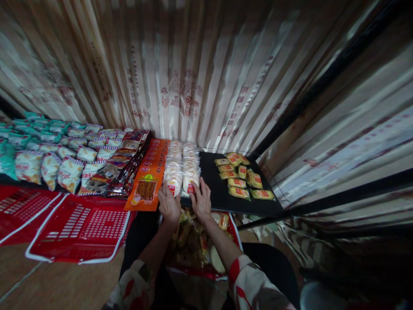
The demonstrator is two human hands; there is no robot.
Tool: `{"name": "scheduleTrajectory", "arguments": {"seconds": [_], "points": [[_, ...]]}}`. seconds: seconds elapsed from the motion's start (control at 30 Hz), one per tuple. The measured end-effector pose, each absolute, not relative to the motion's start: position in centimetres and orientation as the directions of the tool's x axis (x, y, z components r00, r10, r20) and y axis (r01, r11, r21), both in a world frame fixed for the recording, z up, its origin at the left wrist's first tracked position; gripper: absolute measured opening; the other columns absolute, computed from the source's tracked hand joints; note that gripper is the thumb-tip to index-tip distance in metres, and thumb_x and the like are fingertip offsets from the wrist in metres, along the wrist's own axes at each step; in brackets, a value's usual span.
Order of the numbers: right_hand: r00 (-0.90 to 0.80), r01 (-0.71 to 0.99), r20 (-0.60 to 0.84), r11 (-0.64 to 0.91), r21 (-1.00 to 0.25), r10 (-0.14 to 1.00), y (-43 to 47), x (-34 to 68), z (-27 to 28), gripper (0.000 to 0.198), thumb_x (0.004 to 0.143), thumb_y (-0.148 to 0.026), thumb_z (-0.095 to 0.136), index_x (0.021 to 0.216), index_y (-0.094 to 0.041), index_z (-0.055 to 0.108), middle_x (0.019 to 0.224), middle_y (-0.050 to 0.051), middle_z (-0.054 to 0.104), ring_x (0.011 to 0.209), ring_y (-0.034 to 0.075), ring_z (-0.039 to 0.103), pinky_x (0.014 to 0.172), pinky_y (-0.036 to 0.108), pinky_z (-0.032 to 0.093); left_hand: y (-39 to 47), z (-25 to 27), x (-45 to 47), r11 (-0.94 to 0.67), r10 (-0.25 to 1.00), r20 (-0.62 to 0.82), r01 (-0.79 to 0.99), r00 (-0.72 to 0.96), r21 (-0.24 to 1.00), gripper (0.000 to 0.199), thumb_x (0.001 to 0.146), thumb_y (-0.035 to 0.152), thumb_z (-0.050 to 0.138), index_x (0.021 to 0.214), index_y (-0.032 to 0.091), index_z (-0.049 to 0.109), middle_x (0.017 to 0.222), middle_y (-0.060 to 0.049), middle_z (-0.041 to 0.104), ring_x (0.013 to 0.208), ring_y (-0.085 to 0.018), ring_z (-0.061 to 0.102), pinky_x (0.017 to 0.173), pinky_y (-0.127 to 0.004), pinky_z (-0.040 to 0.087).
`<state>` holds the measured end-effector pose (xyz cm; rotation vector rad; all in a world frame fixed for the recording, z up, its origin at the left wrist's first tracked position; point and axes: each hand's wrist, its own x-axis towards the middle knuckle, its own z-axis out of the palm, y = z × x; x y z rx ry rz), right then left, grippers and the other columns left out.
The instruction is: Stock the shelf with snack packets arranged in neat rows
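Two rows of round white cakes in clear wrappers stand side by side on a black shelf (222, 200). At the front of the left row, my left hand (169, 206) is closed, thumb and fingers around a wrapped white cake (174, 184). My right hand (201, 201) grips the front wrapped white cake (189, 183) of the right row, with the thumb at its front and the fingers along its right side. Both hands partly cover these cakes. An orange snack packet (146, 172) lies just left of the rows.
Several yellow-wrapped snacks (237, 183) lie on the shelf's right part. Dark red packets (125, 168), white bags (69, 172) and green bags (22, 140) fill the left. Below are a snack-filled red basket (237, 234) and another red basket (80, 228). A pleated curtain (183, 86) hangs behind.
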<state>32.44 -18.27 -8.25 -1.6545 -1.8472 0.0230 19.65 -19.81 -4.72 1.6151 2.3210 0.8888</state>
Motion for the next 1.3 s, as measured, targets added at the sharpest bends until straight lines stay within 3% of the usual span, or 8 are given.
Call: {"name": "scheduleTrajectory", "arguments": {"seconds": [0.3, 0.53, 0.77, 0.97, 1.3], "points": [[0.013, 0.892, 0.466, 0.2, -0.405, 0.884, -18.3, 32.5, -8.6, 0.041, 0.089, -0.029, 0.044, 0.13, -0.027, 0.05, 0.148, 0.006, 0.027, 0.126, 0.026, 0.032, 0.099, 0.043, 0.039, -19.3, -4.6, 20.3, 0.244, 0.886, 0.248, 0.849, -0.391, 0.468, 0.071, 0.08, 0.028, 0.058, 0.141, 0.016, 0.022, 0.125, -0.016, 0.046, 0.116, -0.027, 0.048, 0.081, -0.032, 0.052], [0.033, 0.887, 0.471, 0.192, -0.42, 0.882, -18.4, 32.3, -8.4, 0.041, 0.088, -0.028, 0.045, 0.128, -0.028, 0.051, 0.148, 0.004, 0.029, 0.127, 0.027, 0.032, 0.098, 0.044, 0.04, -18.8, -4.6, 20.5, 0.219, 0.893, 0.261, 0.86, -0.367, 0.461, 0.068, 0.082, 0.027, 0.056, 0.14, 0.013, 0.024, 0.134, -0.018, 0.043, 0.123, -0.027, 0.043, 0.081, -0.031, 0.053], [0.022, 0.891, 0.464, 0.193, -0.411, 0.886, -18.4, 32.4, -8.5, 0.041, 0.088, -0.028, 0.045, 0.129, -0.027, 0.05, 0.149, 0.004, 0.026, 0.128, 0.026, 0.031, 0.099, 0.043, 0.039, -19.0, -5.2, 20.5, 0.217, 0.891, 0.28, 0.876, -0.358, 0.432, 0.069, 0.083, 0.031, 0.052, 0.142, 0.01, 0.021, 0.145, -0.021, 0.029, 0.128, -0.03, 0.037, 0.082, -0.034, 0.053], [0.039, 0.887, 0.458, 0.18, -0.425, 0.888, -18.5, 32.2, -8.2, 0.041, 0.088, -0.029, 0.045, 0.129, -0.027, 0.05, 0.148, 0.005, 0.028, 0.128, 0.026, 0.031, 0.099, 0.044, 0.039, -19.4, -6.1, 20.4, 0.135, 0.891, 0.329, 0.874, -0.312, 0.466, 0.067, 0.087, 0.034, 0.045, 0.143, 0.01, 0.017, 0.149, -0.021, 0.02, 0.136, -0.029, 0.025, 0.094, -0.036, 0.046], [0.039, 0.886, 0.469, 0.186, -0.424, 0.882, -18.4, 32.2, -8.7, 0.042, 0.088, -0.03, 0.044, 0.129, -0.028, 0.05, 0.148, 0.004, 0.026, 0.128, 0.026, 0.031, 0.1, 0.042, 0.039, -19.7, -6.6, 20.2, 0.049, 0.884, 0.374, 0.851, -0.281, 0.524, 0.062, 0.089, 0.035, 0.036, 0.141, 0.003, 0.024, 0.147, -0.022, 0.025, 0.138, -0.028, 0.021, 0.104, -0.037, 0.036]]}}
